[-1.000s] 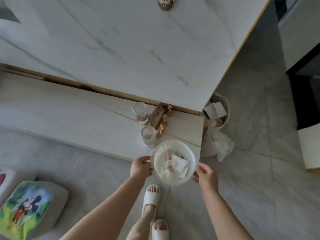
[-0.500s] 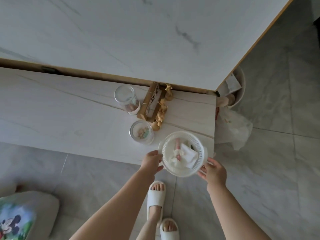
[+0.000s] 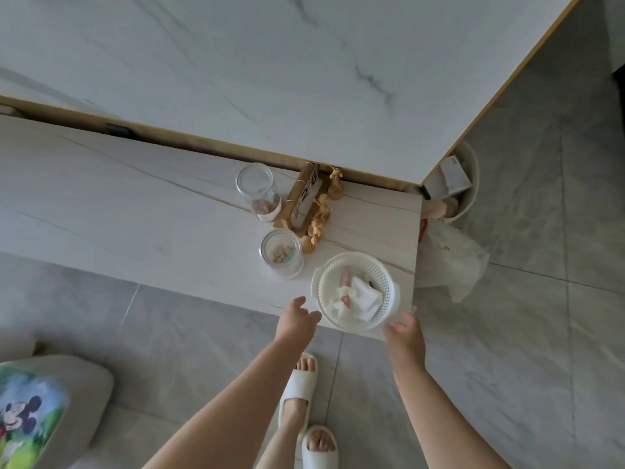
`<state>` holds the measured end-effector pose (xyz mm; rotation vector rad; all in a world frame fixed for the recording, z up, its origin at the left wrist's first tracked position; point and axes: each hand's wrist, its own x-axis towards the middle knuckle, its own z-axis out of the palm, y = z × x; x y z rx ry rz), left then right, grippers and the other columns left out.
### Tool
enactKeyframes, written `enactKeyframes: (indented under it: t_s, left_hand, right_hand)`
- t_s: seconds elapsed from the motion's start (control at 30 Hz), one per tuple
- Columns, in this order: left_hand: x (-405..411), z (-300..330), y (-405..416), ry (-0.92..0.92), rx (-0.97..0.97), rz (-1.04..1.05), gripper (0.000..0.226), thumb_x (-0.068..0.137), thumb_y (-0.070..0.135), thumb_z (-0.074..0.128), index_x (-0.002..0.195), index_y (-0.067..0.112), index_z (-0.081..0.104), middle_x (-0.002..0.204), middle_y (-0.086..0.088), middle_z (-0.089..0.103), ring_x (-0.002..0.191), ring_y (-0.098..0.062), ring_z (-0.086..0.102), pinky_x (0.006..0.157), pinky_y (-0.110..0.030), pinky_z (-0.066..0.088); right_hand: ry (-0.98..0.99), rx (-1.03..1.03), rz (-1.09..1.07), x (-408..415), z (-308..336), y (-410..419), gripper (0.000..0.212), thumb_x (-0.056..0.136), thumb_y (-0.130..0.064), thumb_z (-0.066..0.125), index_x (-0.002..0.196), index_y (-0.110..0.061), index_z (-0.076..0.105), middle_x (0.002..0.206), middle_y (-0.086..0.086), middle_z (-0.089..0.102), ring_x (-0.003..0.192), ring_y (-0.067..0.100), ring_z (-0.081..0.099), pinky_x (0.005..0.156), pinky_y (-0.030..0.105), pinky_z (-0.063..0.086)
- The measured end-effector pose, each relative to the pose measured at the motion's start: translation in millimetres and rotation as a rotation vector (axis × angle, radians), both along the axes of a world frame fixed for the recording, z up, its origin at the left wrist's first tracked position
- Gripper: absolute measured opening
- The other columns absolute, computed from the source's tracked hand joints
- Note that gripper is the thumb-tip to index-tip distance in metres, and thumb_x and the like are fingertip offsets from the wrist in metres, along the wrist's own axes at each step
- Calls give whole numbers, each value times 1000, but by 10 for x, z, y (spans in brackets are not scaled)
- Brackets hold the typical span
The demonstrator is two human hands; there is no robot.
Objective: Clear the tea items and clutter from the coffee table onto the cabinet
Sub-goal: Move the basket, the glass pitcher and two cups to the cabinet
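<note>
The white slotted basket (image 3: 355, 290) of crumpled tissues sits at the near corner of the low cabinet (image 3: 135, 211), the left hand (image 3: 297, 318) loose beside it, the right hand (image 3: 404, 335) touching its rim; nudge it inward, clear of the edge.

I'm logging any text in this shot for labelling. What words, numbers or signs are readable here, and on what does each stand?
"2 6" (as best it reads): large dark digits on the flip cards of the wooden desk calendar.
Smaller marks on the calendar's lower card: too blurred to read.
White box in the bin: no print legible.
Cartoon cushion: a picture only, no lettering readable.
</note>
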<state>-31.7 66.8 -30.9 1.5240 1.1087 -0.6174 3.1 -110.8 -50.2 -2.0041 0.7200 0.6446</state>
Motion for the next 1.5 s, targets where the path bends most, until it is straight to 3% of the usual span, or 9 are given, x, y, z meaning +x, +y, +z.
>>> enactKeyframes:
  t_s: [0.2, 0.27, 0.33, 0.47, 0.57, 0.73, 0.97, 1.1, 1.5]
  left_hand:
    - [-607, 702, -68, -73, 141, -156, 51, 89, 22, 54, 139, 21, 42, 104, 5, 57, 88, -15, 58, 75, -26, 52]
    - [-874, 981, -77, -112, 187, -171, 52, 88, 25, 54, 139, 23, 41, 92, 11, 56, 75, -9, 58, 61, -18, 49]
    - [-1168, 1228, -77, -133, 209, -162, 51, 88, 29, 54, 138, 24, 43, 88, 13, 55, 64, -3, 55, 56, -15, 46]
    - [-1855, 1633, 45, -116, 216, -71, 50, 87, 34, 57, 134, 22, 48, 107, 3, 63, 73, -13, 63, 71, -26, 55]
    - [-2457, 1867, 219, -91, 240, 54, 49, 84, 39, 58, 130, 23, 52, 109, 2, 65, 74, -15, 64, 66, -25, 55]
    - [-3499, 2144, 615, -34, 355, 154, 43, 85, 45, 57, 125, 27, 58, 119, 5, 64, 107, -13, 61, 92, -24, 47]
    - [-5163, 2313, 1065, 25, 411, 404, 35, 88, 49, 52, 114, 27, 63, 119, 7, 65, 111, -12, 58, 92, -25, 47]
    - [-6136, 2365, 1207, 44, 408, 599, 40, 89, 50, 52, 118, 25, 62, 122, 6, 64, 112, -12, 58, 93, -26, 46]
    - [-7775, 2372, 1408, 135, 423, 1076, 37, 92, 43, 51, 120, 21, 60, 122, 0, 64, 112, -17, 58, 95, -30, 47]
  right_hand:
    - [-147, -99, 539, -432, 872, 55, 40, 94, -16, 49, 134, -17, 44, 127, 5, 58, 118, 21, 54, 97, 38, 44]
    - [-183, -118, 660, -607, 1186, 91, 37, 94, -19, 48, 131, -18, 47, 123, 4, 60, 115, 20, 56, 95, 36, 45]
    - [-216, -143, 757, -805, 1475, 158, 35, 94, -23, 47, 129, -21, 50, 122, 1, 62, 113, 19, 57, 95, 34, 45]
    - [-268, -183, 973, -1239, 1864, 397, 36, 93, -29, 47, 127, -21, 52, 121, -3, 63, 113, 14, 57, 98, 34, 43]
    - [-277, -201, 1139, -1600, 2046, 654, 37, 92, -31, 48, 128, -20, 52, 125, -2, 62, 117, 14, 56, 100, 35, 42]
    - [-366, -251, 1454, -2340, 2242, 1229, 39, 92, -37, 47, 128, -23, 51, 126, -3, 61, 117, 17, 56, 95, 30, 42]
    - [-433, -232, 1794, -3563, 2394, 2277, 39, 93, -39, 45, 129, -23, 50, 130, -4, 57, 121, 15, 52, 96, 29, 37]
    - [-462, -167, 1959, -4378, 2496, 2874, 38, 93, -39, 45, 127, -23, 50, 127, -4, 59, 119, 14, 53, 96, 30, 37]
    - [-500, 47, 2264, -6065, 2703, 3912, 37, 92, -38, 50, 126, -22, 53, 121, -5, 62, 112, 14, 57, 97, 33, 44]
